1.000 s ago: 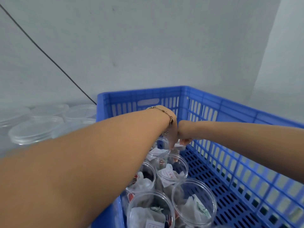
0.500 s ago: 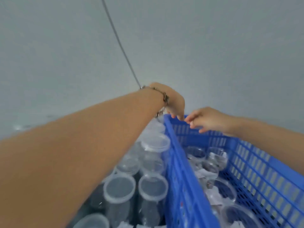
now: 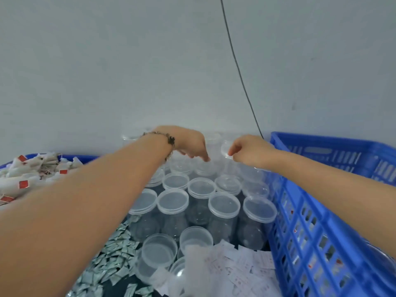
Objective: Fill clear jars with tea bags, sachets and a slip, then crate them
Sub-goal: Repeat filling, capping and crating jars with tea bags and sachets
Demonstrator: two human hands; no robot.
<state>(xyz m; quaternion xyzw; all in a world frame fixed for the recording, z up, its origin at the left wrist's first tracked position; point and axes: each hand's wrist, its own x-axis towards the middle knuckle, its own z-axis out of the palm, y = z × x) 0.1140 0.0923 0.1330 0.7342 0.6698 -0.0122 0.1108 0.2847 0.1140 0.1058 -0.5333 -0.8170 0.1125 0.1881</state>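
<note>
Both hands reached over the far rows of clear plastic lidded jars (image 3: 224, 205). The left hand (image 3: 190, 142) hung with loosely curled fingers, holding nothing; whether the right hand (image 3: 248, 151) pinched a jar lid could not be told. The blue slatted plastic crate (image 3: 334, 211) stood right.

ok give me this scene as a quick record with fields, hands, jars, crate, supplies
left hand: over the far rows of lidded jars, fingers curled down; whether it grips one is unclear
right hand: fingers pinch the rim of a clear lid at the far rows
lidded jars: clear, empty, packed upright in rows in the middle
blue crate: right of the jars, filled jars partly visible through its slots
tea bags: heaped in a blue bin at left
sachets: silvery pile, near left
paper slips: white pile, near centre
</note>
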